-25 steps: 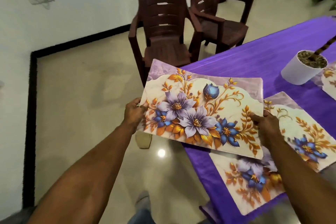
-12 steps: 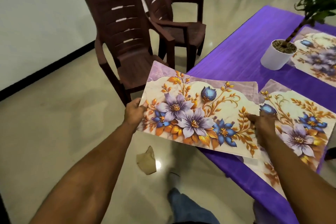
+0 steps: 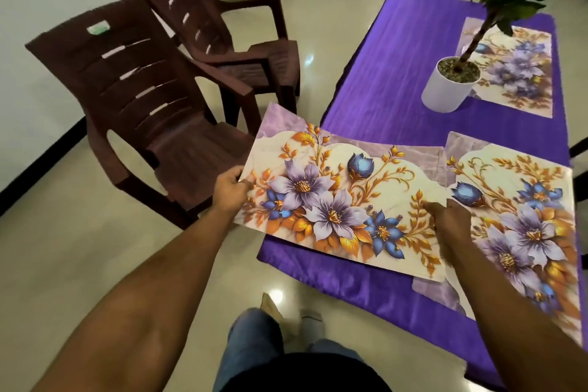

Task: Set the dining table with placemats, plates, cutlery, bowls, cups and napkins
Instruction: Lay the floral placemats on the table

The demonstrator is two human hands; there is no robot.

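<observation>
We hold a floral placemat (image 3: 343, 200) by its two short ends, its long axis running from our left hand (image 3: 229, 190) to our right hand (image 3: 447, 220). It tilts, the left end raised out past the table's corner, the right end low over the purple tablecloth (image 3: 381, 73). Our left fingers curl under the edge with the thumb pinching on top; our right fingers (image 3: 429, 206) pinch the opposite edge, where it overlaps a second placemat (image 3: 521, 219) lying flat just beyond them. The held mat is a thin, stiff, glossy rectangle printed with lilac and blue flowers and gold leaves on cream. The cloth is satiny and creased. Well beyond our right fingers, a smooth white cylindrical pot (image 3: 445, 92) touches a third placemat (image 3: 521, 73). Beyond our left fingers stand two brown slatted plastic chairs (image 3: 152, 111).
</observation>
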